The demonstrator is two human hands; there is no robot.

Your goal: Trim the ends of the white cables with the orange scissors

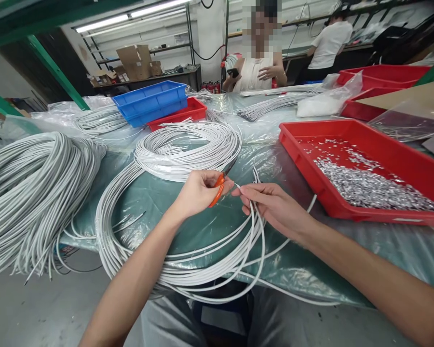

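Near the far edge of the bench (264, 140), left of centre, a red tray (197, 112) is being partly covered by a blue bin (157, 107). Right of centre, white material (313, 108) is being enclosed by a plastic bag (353, 87). Beyond that edge, a phone (233, 73) is being held by a co-worker (255, 74); cardboard boxes (135, 62) are being supported by a rear worktop (191, 77).

A long tube light (159, 8) glows over a workroom.
Dark-framed shelves (169, 48) stand against a pale back wall (210, 36) above a rear counter (188, 73); a green post (56, 71) slants at left, and speckled grey floor (47, 308) shows below the front counter (264, 154), its green top under glossy plastic.
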